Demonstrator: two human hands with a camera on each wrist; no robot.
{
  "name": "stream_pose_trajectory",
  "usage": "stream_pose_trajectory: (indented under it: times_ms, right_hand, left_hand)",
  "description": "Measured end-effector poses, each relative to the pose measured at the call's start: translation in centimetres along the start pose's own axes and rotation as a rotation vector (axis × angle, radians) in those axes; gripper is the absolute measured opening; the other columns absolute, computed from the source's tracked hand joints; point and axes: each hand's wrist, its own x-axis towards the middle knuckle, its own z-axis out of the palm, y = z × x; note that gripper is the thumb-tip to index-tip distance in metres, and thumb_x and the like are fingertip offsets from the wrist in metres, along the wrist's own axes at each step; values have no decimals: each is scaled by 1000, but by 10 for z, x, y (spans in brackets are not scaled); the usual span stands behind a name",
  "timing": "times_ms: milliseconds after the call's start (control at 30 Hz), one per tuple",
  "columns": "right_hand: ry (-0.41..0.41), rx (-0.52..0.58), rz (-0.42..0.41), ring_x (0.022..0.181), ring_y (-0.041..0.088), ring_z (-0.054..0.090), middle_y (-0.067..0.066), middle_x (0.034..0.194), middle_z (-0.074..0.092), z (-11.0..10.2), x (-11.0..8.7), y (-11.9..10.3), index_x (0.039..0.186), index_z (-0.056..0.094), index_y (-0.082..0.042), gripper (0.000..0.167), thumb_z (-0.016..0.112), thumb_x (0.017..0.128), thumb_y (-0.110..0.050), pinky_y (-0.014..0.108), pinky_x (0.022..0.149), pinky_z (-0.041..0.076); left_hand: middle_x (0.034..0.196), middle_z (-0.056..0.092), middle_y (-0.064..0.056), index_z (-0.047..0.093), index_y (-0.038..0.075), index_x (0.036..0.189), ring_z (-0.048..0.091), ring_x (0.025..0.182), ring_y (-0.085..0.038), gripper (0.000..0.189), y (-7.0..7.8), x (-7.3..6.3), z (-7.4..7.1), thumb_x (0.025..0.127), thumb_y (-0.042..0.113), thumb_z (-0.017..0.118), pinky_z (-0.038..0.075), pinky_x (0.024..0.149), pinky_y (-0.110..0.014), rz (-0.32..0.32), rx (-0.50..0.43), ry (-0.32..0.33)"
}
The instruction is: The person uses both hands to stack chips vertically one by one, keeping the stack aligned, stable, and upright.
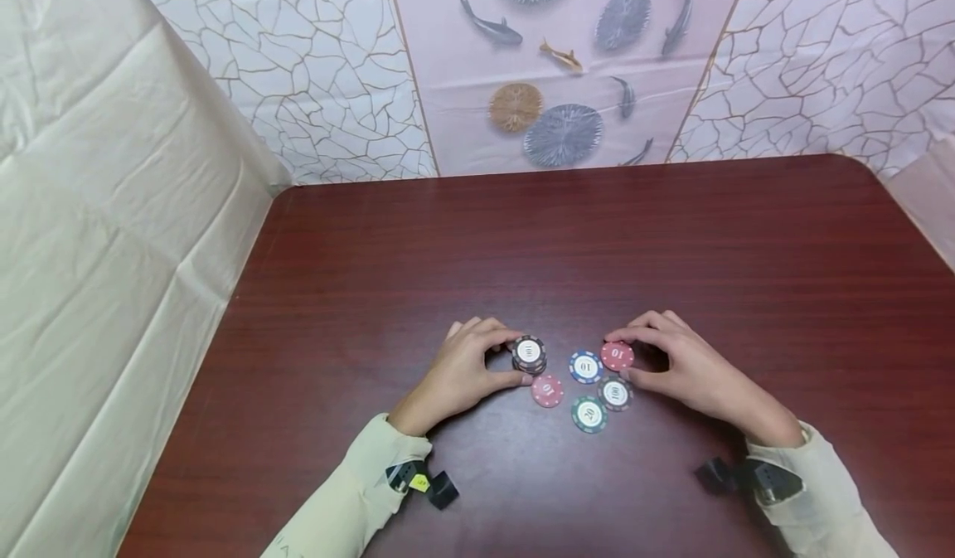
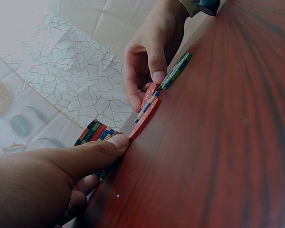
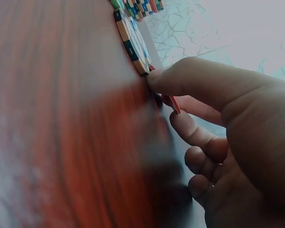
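Note:
My left hand grips the sides of a stack of poker chips with finger and thumb; a black chip marked 100 tops it. In the left wrist view, the stack shows mixed-colour edges. Just in front of the left thumb lies a red chip. My right hand pinches another red chip, marked 10; in the right wrist view this chip is seen edge-on between thumb and fingers. Between the hands are a blue chip, a black chip and a green chip.
The dark red-brown table extends beyond the hands to a patterned cloth at its far edge. A pale cloth hangs along the left side. Each wrist carries a black camera, the left one hanging over the table.

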Motion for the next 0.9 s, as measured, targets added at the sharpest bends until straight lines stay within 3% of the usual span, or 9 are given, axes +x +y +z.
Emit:
stream_pose_trajectory:
  times_ms: [300,700,900]
  right_hand:
    - [75,63,-51,106,10,54,-11,113,66,2,5,-8,124,74,-23,48,87,82,-6,26,91,39]
    - [100,100,-33,102,11,55,-10,114,67,6,9,-18,127,74,-19,46,88,84,-9,23,88,41]
    - [118,160,-32,103,13,56,-10,114,68,9,14,-25,125,76,-23,45,89,84,-10,22,88,41]
  left_hand:
    - [102,68,11,77,18,128,51,90,-8,54,0,0,-1,81,40,93,36,90,-34,1,-11,0]
    - [111,70,10,76,18,129,55,97,-9,55,0,2,0,82,41,92,37,93,-35,17,13,-11]
    - [108,70,11,77,18,128,54,94,-8,54,-1,0,-2,82,40,92,36,92,-34,15,3,-6]
